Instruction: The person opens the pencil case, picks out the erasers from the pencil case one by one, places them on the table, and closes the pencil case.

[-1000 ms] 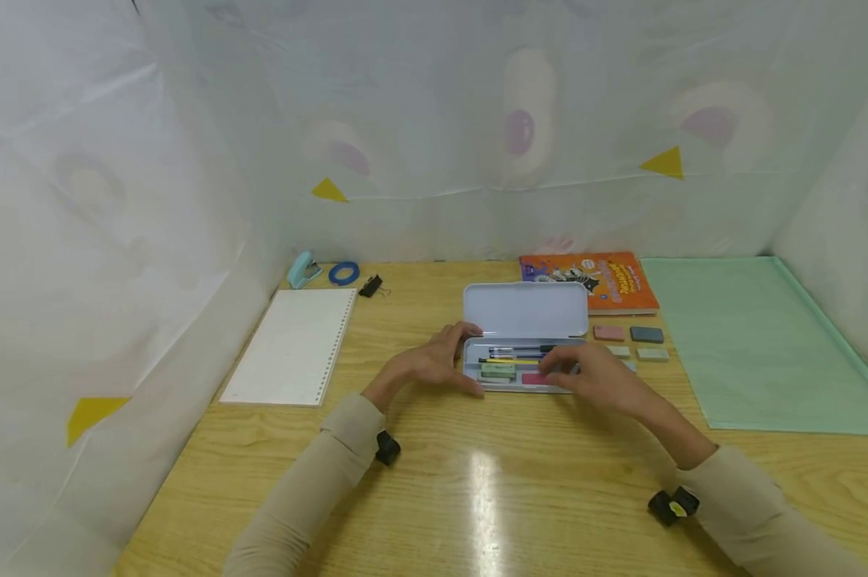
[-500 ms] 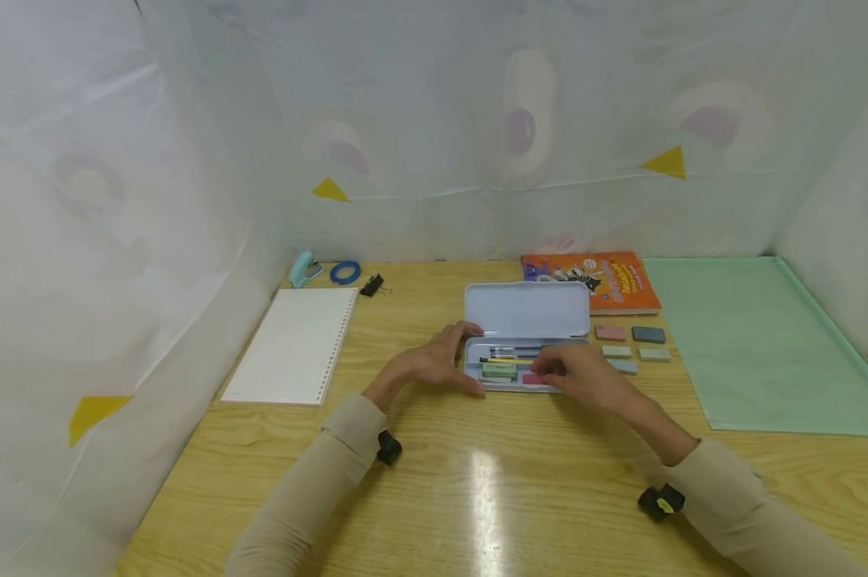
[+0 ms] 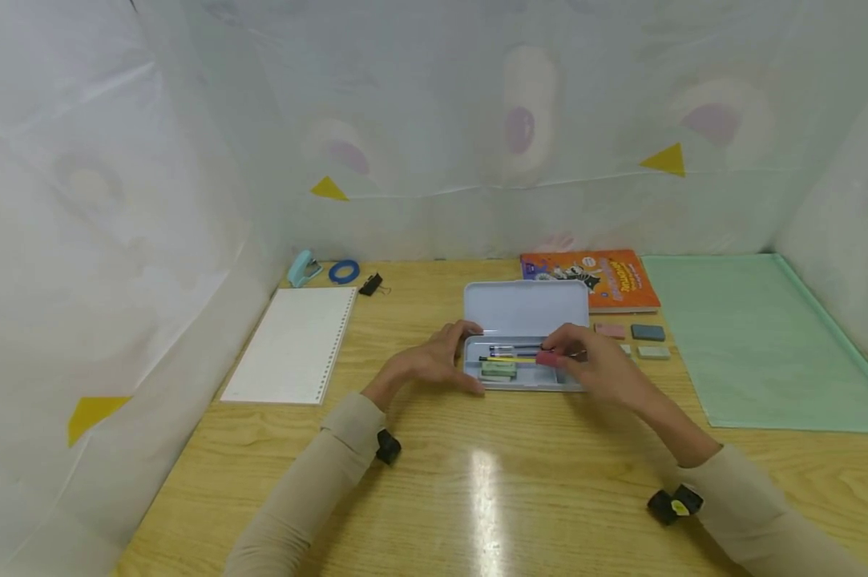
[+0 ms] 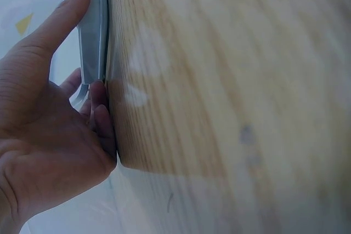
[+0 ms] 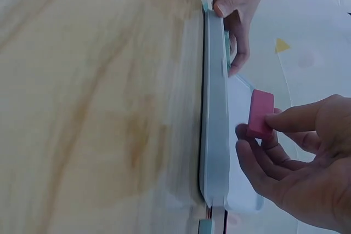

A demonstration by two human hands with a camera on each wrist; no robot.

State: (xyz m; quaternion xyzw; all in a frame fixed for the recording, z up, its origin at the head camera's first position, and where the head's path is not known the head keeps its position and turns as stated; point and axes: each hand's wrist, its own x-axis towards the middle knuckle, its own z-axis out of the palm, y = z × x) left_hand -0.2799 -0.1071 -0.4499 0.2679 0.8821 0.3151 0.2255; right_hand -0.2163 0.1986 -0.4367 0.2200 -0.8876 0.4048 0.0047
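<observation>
A pink eraser (image 3: 547, 358) is pinched between thumb and fingers of my right hand (image 3: 603, 369), raised over the right part of a pale blue pencil case (image 3: 527, 388). The right wrist view shows the eraser (image 5: 260, 114) above the case's front wall (image 5: 215, 119). My left hand (image 3: 437, 361) grips the case's left end, thumb at the front corner and fingers round to the back. The lid (image 3: 526, 308) stands open at the back. Inside lie pens (image 3: 502, 350), a yellow pencil (image 3: 509, 360) and a green eraser (image 3: 498, 369).
Right of the case are a pink eraser (image 3: 610, 331), a dark blue eraser (image 3: 647, 332) and a pale eraser (image 3: 653, 353). Behind sits an orange book (image 3: 621, 280), with a green mat (image 3: 780, 344) beyond. A notebook (image 3: 289, 344), stapler (image 3: 304, 268), blue tape (image 3: 343, 272) and binder clip (image 3: 371, 284) lie left.
My right hand has lifted the pink eraser out of the case's front right compartment and shifted slightly right and back. The left hand has stayed on the case's left end.
</observation>
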